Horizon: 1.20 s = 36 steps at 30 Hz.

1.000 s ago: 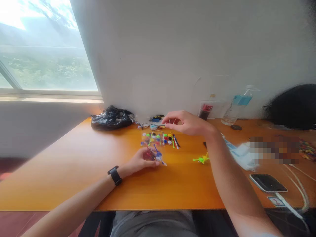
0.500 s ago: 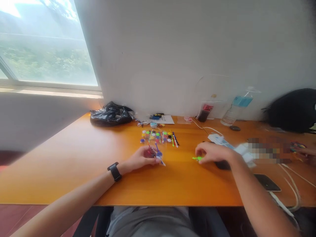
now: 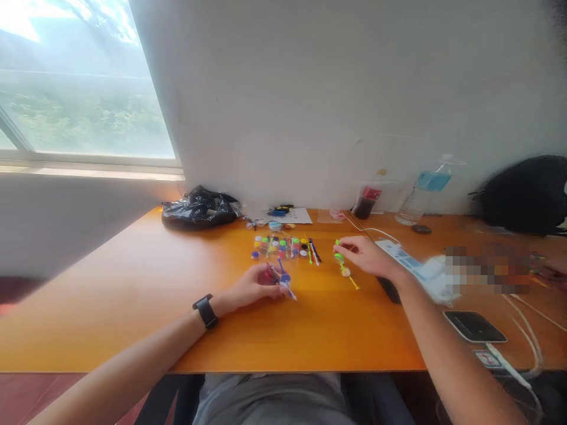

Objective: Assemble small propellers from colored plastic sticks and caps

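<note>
My left hand [image 3: 254, 284] rests on the orange table [image 3: 133, 295], fingers closed on a small blue and red rod piece [image 3: 282, 280]. A black watch sits on that wrist. My right hand [image 3: 368, 257] is lifted a little above the table and pinches a small green and yellow rod figure [image 3: 342, 265], which hangs tilted from the fingertips. Between and behind both hands lies a cluster of small coloured discs and thin rods [image 3: 286, 246].
A black plastic bag [image 3: 198, 208], a sheet of paper [image 3: 296, 215], a dark-filled cup [image 3: 367, 202] and a water bottle [image 3: 420, 195] stand along the wall. A phone [image 3: 475, 326] with a cable, white cloth [image 3: 436, 274] and a black bag [image 3: 527, 195] lie at right. Another person's hand [image 3: 556, 265] shows at far right.
My right hand came down from the back of the table, took the green figure off the table, and has lifted it up and to the left. My left hand stayed put.
</note>
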Tool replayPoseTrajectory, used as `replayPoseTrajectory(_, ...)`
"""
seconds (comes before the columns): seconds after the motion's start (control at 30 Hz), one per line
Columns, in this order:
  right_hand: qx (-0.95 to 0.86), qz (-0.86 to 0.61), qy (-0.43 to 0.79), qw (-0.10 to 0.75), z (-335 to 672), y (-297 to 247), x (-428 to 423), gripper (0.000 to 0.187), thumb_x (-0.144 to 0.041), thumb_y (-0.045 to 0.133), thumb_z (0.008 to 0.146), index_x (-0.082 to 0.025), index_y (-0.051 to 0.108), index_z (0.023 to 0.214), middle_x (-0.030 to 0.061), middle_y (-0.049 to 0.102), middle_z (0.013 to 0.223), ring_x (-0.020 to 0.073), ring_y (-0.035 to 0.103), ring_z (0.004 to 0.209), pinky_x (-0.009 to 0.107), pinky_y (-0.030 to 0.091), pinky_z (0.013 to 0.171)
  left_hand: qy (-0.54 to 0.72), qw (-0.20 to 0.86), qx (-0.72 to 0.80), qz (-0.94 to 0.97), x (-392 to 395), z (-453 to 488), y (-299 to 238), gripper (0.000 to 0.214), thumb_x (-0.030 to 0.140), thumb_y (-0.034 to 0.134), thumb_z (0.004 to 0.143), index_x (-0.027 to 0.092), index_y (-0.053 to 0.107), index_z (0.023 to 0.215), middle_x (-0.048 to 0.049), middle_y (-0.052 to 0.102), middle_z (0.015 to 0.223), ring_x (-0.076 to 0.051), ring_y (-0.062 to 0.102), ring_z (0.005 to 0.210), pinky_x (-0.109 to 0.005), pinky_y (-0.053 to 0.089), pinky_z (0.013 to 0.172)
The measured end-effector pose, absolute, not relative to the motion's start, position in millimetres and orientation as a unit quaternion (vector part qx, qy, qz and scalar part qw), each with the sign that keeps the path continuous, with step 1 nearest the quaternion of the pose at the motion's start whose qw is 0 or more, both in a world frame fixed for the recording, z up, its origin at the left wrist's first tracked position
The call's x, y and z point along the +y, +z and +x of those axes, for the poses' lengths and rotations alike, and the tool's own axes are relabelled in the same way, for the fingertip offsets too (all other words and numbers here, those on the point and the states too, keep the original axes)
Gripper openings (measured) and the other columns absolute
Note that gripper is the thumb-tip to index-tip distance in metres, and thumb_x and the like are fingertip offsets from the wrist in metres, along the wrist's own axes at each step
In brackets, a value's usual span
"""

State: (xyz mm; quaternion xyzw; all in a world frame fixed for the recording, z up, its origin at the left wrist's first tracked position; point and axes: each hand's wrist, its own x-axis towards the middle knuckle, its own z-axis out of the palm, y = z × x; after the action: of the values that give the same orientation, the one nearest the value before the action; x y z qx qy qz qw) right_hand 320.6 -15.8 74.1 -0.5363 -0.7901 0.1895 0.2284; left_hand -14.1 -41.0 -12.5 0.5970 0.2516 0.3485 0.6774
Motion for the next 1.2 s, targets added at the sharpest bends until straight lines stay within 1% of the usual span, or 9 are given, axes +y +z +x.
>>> replayPoseTrajectory(0.1, -0.773, -0.525, 0.198, 0.297, 309, 90, -12, 0.044, -0.061, 0.045, 0.102, -0.022, 0.059, 0.087, 0.0031, 0.066, 0.082, 0.0190, 0.059, 0.072, 0.030, 0.045, 0.066, 0.348, 0.677, 0.249, 0.598, -41, -15, -13, 0.041, 0.035, 0.087, 0.083, 0.014, 0.065, 0.110, -0.0096, 0.074, 0.102, -0.029, 0.077, 0.100, -0.039, 0.057, 0.090)
replayPoseTrajectory(0.17, -0.765, -0.505, 0.215, 0.337, 297, 105, -10, 0.042, -0.060, 0.040, 0.105, -0.023, 0.055, 0.090, 0.0008, 0.060, 0.077, 0.0174, 0.056, 0.067, 0.029, 0.044, 0.065, 0.347, 0.677, 0.243, 0.602, -41, -15, -12, 0.040, 0.035, 0.086, 0.084, 0.014, 0.065, 0.110, -0.0096, 0.074, 0.102, -0.029, 0.077, 0.100, -0.039, 0.057, 0.090)
replayPoseTrajectory(0.23, -0.782, -0.480, 0.177, 0.357, 283, 123, -9, 0.040, -0.057, 0.039, 0.106, -0.024, 0.054, 0.090, -0.0002, 0.056, 0.075, 0.0172, 0.051, 0.068, 0.030, 0.043, 0.067, 0.345, 0.676, 0.240, 0.605, -42, -15, -12, 0.040, 0.036, 0.085, 0.085, 0.014, 0.064, 0.110, -0.0101, 0.074, 0.103, -0.029, 0.077, 0.101, -0.038, 0.056, 0.090)
replayPoseTrajectory(0.4, -0.813, -0.459, 0.149, 0.325, 244, 167, -12, 0.032, -0.048, 0.041, 0.106, -0.023, 0.055, 0.090, -0.0002, 0.055, 0.080, 0.0177, 0.047, 0.073, 0.030, 0.039, 0.070, 0.340, 0.674, 0.247, 0.608, -43, -14, -11, 0.042, 0.037, 0.085, 0.085, 0.013, 0.063, 0.111, -0.0116, 0.075, 0.104, -0.029, 0.077, 0.101, -0.036, 0.056, 0.087)
replayPoseTrajectory(0.6, -0.863, -0.386, 0.149, 0.290, 217, 194, -10, 0.026, -0.041, 0.052, 0.099, -0.020, 0.068, 0.101, 0.0002, 0.057, 0.077, 0.0152, 0.045, 0.068, 0.029, 0.035, 0.063, 0.341, 0.672, 0.257, 0.605, -45, -14, -6, 0.043, 0.037, 0.087, 0.082, 0.013, 0.064, 0.111, -0.0114, 0.075, 0.104, -0.027, 0.076, 0.099, -0.034, 0.056, 0.085)
replayPoseTrajectory(0.77, -0.858, -0.328, 0.207, 0.336, 218, 188, 1, 0.032, -0.050, 0.063, 0.095, -0.021, 0.072, 0.107, 0.0027, 0.066, 0.084, 0.0179, 0.056, 0.076, 0.030, 0.043, 0.067, 0.337, 0.675, 0.265, 0.601, -47, -14, -4, 0.046, 0.039, 0.088, 0.080, 0.014, 0.065, 0.111, -0.0107, 0.075, 0.103, -0.027, 0.076, 0.099, -0.034, 0.056, 0.083)
replayPoseTrajectory(0.9, -0.836, -0.315, 0.225, 0.388, 222, 180, 11, 0.035, -0.052, 0.073, 0.087, -0.020, 0.072, 0.100, 0.0067, 0.073, 0.096, 0.0218, 0.063, 0.089, 0.034, 0.050, 0.078, 0.340, 0.668, 0.273, 0.603, -47, -14, -2, 0.046, 0.039, 0.088, 0.080, 0.013, 0.065, 0.110, -0.0112, 0.076, 0.102, -0.027, 0.076, 0.098, -0.034, 0.056, 0.084)
replayPoseTrajectory(1.03, -0.837, -0.320, 0.221, 0.385, 225, 180, 13, 0.035, -0.051, 0.075, 0.084, -0.018, 0.075, 0.093, 0.0077, 0.074, 0.093, 0.0221, 0.066, 0.086, 0.035, 0.052, 0.078, 0.337, 0.666, 0.276, 0.606, -49, -14, 0, 0.045, 0.039, 0.088, 0.081, 0.013, 0.065, 0.110, -0.0111, 0.076, 0.102, -0.027, 0.076, 0.099, -0.032, 0.055, 0.082)
replayPoseTrajectory(1.2, -0.849, -0.313, 0.212, 0.369, 220, 181, 6, 0.033, -0.047, 0.071, 0.088, -0.016, 0.078, 0.097, 0.0073, 0.075, 0.090, 0.0202, 0.065, 0.082, 0.033, 0.049, 0.073, 0.333, 0.666, 0.286, 0.603, -50, -15, 3, 0.045, 0.039, 0.087, 0.081, 0.013, 0.064, 0.110, -0.0115, 0.076, 0.102, -0.027, 0.076, 0.099, -0.031, 0.054, 0.079)
